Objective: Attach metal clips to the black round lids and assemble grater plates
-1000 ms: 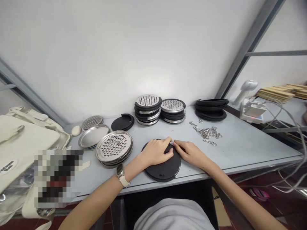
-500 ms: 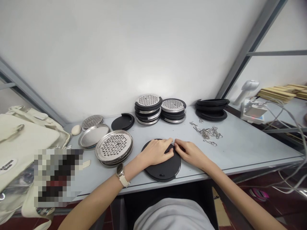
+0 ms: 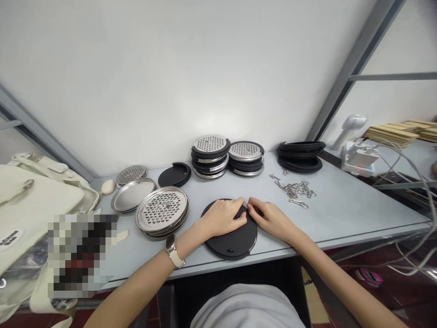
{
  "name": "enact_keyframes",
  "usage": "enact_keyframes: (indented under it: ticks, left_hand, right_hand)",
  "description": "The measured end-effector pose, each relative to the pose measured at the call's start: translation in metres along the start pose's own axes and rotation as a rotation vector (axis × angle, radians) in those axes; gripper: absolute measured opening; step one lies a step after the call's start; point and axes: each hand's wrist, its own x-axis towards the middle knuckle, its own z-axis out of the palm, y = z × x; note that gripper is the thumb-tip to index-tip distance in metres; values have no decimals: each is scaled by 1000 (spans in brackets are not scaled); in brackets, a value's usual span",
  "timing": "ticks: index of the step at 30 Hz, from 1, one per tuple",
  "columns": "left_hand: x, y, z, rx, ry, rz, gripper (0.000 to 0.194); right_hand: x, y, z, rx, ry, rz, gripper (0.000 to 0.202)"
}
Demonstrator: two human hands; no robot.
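A round black disc [image 3: 228,241] lies flat at the table's front edge, a small hole near its front rim. My left hand [image 3: 223,217] rests across its upper part, the thumb on its face and the other fingers curled toward the far rim, holding it. At the disc's upper right edge, my right hand [image 3: 268,218] pinches a small shiny metal clip [image 3: 245,205]; the fingertips hide most of it. Beyond that hand is a loose pile of metal hook clips [image 3: 297,189].
Metal grater discs [image 3: 163,208] are stacked at left, beside plain metal lids [image 3: 134,195]. Two stacks of black-rimmed graters [image 3: 211,144] [image 3: 246,150] stand by the wall, with black rings [image 3: 300,164] to their right. A cream bag [image 3: 37,200] borders the left side; cables [image 3: 409,159] hang at right.
Both hands stay nearly in place on the disc. The metal clip between the fingertips has turned slightly, and the view has shifted a little.
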Motion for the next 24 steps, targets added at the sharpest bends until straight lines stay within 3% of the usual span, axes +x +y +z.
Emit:
enact_keyframes:
  ticks: [24]
  left_hand:
    - [1, -5, 3, -18, 17, 62, 12]
  right_hand:
    - [0, -1, 1, -33, 7, 5, 23]
